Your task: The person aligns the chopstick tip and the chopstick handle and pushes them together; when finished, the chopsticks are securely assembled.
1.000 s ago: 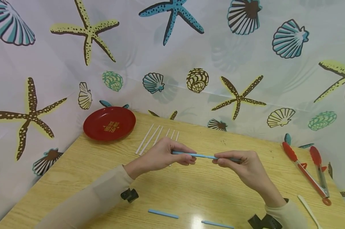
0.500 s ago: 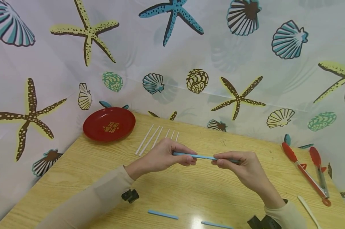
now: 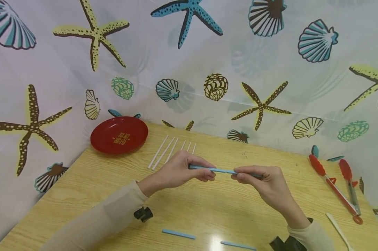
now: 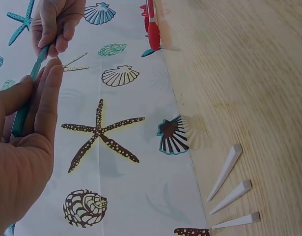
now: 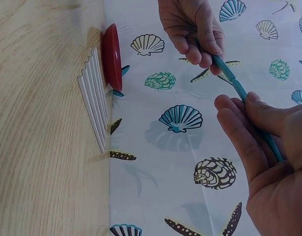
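Both hands hold a blue chopstick (image 3: 221, 170) nearly level above the table, one at each end. At its left end, my left hand (image 3: 177, 169) pinches it between thumb and fingers. My right hand (image 3: 267, 182) grips the other end the same way. A narrow joint shows along the chopstick (image 5: 239, 87) in the right wrist view, between the two hands. Nearer the front edge lie two short blue chopstick pieces: a plain one (image 3: 178, 234) on the left and one with a narrowed end (image 3: 238, 245) on the right.
Several white chopsticks (image 3: 158, 152) lie behind the left hand, partly hidden by it. A red plate (image 3: 135, 139) leans at the back left. Red-tipped tongs (image 3: 340, 196) and a thin cream-coloured utensil (image 3: 338, 230) lie at the right. A patterned cloth (image 3: 201, 62) hangs behind the table.
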A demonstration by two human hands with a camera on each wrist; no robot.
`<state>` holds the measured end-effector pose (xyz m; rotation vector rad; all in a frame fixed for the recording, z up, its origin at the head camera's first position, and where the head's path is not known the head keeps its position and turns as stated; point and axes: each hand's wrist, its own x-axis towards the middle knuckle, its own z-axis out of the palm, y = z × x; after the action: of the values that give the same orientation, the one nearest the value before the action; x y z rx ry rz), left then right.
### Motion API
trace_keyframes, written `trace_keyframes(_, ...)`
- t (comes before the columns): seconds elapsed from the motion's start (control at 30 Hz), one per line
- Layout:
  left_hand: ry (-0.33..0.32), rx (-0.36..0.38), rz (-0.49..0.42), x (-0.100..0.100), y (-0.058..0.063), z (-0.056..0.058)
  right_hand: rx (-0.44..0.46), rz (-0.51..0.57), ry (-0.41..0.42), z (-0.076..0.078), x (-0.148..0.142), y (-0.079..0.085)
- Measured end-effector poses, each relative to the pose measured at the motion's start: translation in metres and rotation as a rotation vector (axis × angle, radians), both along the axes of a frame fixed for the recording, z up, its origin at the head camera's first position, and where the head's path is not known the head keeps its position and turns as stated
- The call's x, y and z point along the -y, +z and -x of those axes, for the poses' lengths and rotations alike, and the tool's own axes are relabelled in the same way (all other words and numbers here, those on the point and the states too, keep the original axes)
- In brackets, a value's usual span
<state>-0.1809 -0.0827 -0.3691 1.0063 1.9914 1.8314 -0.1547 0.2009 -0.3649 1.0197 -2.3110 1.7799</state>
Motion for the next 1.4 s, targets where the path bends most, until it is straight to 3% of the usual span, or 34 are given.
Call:
trace_keyframes(0.57,0.041,0.046,-0.099,-0.010,-0.002,-0.002,-0.095,0.091,-0.038,-0.002,0.008,-0.005)
trace_keyframes(0.93,0.088,0.096,-0.116,-0.015,-0.004,-0.004,-0.117,0.111,-0.074,-0.003,0.014,-0.005)
trace_keyframes(1.23,0.073,0.153,-0.107,-0.014,-0.009,-0.004,-0.069,0.102,-0.074,-0.003,0.014,-0.010)
trace_keyframes(1.4,0.075,0.101,-0.017,-0.010,-0.012,-0.002,-0.059,0.037,-0.062,-0.002,0.012,-0.013)
